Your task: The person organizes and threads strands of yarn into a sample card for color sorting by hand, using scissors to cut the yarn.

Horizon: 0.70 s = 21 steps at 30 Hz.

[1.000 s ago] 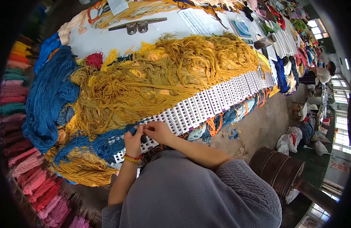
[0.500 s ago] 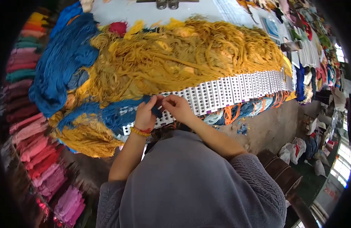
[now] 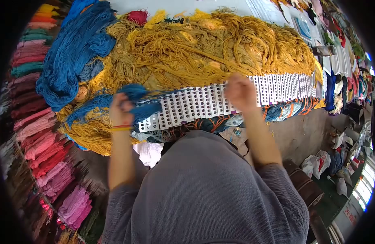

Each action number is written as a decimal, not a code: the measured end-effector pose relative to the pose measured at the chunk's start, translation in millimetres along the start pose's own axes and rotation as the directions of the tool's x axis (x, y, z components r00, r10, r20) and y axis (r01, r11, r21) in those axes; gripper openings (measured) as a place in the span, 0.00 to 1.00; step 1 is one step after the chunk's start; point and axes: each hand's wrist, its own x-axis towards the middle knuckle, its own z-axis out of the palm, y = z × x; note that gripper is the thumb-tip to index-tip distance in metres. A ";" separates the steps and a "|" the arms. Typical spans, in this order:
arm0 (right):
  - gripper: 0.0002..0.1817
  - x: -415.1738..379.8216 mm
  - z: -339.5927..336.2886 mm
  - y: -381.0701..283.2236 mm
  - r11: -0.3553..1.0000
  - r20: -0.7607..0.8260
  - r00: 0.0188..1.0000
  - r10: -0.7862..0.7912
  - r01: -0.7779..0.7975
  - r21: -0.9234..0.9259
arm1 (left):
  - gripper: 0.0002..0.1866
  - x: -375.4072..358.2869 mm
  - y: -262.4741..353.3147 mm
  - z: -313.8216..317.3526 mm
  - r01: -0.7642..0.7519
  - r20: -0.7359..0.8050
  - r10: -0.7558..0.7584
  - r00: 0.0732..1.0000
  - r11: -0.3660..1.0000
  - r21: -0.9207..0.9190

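Observation:
My left hand (image 3: 121,109), a red and yellow band at its wrist, is closed around blue yarn (image 3: 143,109) that bunches above and beside the fingers. Thin blue strands run right from it toward my right hand (image 3: 241,91), which is raised over the white perforated strips (image 3: 191,106). Its fingers are curled and blurred, and what they pinch is too small to make out. Behind both hands lies a long heap of mustard yarn (image 3: 175,53). A thick blue hank (image 3: 71,53) lies at its left end.
Hanks of pink yarn (image 3: 37,144) and other colours line the far left. Orange and blue yarn (image 3: 283,110) hangs below the strips' front edge. At the right are a brown stool (image 3: 303,185), bags (image 3: 317,164) on the floor and a metal block (image 3: 323,50) on the table.
My hands have moved apart from near each other, the left one leftward with the blue yarn, the right one rightward and up. Strands now stretch between them. The view has shifted slightly.

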 end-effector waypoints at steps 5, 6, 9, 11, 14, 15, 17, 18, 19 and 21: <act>0.08 -98.2 -60.0 -226.5 0.300 -0.302 0.046 -0.952 0.340 -0.891 | 0.05 -1.6 122.5 -80.6 -0.353 -0.436 0.412 0.800 0.911 0.213; 0.08 -104.7 -46.8 -226.5 0.090 -0.107 -0.052 -0.993 0.266 -0.960 | 0.06 7.2 120.7 -94.3 -0.286 -0.241 0.350 0.905 0.921 0.263; 0.10 -42.0 -42.5 -139.0 -0.243 0.250 0.242 -0.937 0.062 -0.968 | 0.11 -8.8 29.0 -1.4 -0.092 0.021 0.094 0.995 0.869 0.485; 0.08 1.5 -96.9 -62.7 -0.300 0.277 0.574 -0.771 0.057 -0.952 | 0.17 -6.2 -47.2 31.7 -0.009 0.140 -0.144 0.980 0.664 0.748; 0.09 22.8 -51.9 41.2 0.024 -0.176 0.827 -0.534 -0.193 -0.981 | 0.20 -10.3 -127.6 76.4 0.091 0.202 -0.378 0.903 0.630 0.772; 0.10 25.5 -60.5 59.1 0.030 -0.178 0.852 -0.493 -0.188 -0.982 | 0.19 -7.5 -143.2 82.7 0.076 0.209 -0.378 0.902 0.614 0.785; 0.08 27.4 -57.9 71.9 -0.089 -0.146 0.878 -0.456 -0.208 -0.974 | 0.18 -2.3 -155.6 91.2 0.030 0.217 -0.377 0.900 0.551 0.834; 0.08 28.5 -59.1 74.7 -0.146 -0.138 0.882 -0.450 -0.226 -0.963 | 0.16 3.0 -157.2 93.9 0.032 0.189 -0.390 0.901 0.495 0.868; 0.07 29.2 -60.3 76.5 -0.231 -0.086 0.880 -0.467 -0.215 -0.949 | 0.16 8.7 -162.5 93.0 0.036 0.187 -0.393 0.901 0.496 0.868; 0.07 30.3 -58.9 77.8 -0.273 -0.075 0.883 -0.463 -0.222 -0.936 | 0.11 13.2 -169.3 93.5 -0.025 0.256 -0.323 0.911 0.578 0.816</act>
